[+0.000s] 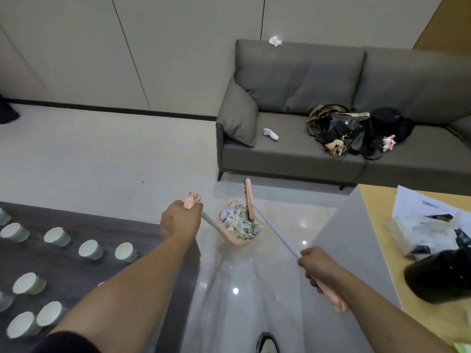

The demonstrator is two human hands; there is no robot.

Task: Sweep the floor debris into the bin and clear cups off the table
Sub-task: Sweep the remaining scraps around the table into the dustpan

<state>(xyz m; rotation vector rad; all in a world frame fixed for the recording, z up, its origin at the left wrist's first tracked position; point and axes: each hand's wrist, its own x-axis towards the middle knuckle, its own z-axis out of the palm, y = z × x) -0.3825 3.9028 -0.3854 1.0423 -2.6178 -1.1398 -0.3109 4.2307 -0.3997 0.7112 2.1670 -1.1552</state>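
A person's left hand (181,220) curls round the dustpan (239,226) handle while the right hand (321,267) grips the broom (249,200) pole, its head held against the pan's heap of debris (238,221), apparently to keep it from spilling on the way to the bin. Cups (90,249) stand uncleared along the table (84,276) near its right edge.

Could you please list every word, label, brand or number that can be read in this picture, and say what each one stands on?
No text can be read in this view.
White papers on the yellow table: a dark printed mark, too blurred to read.
White packets beside them: dark patches, illegible.
Paper cups, dustpan, broom, sofa: no lettering visible.
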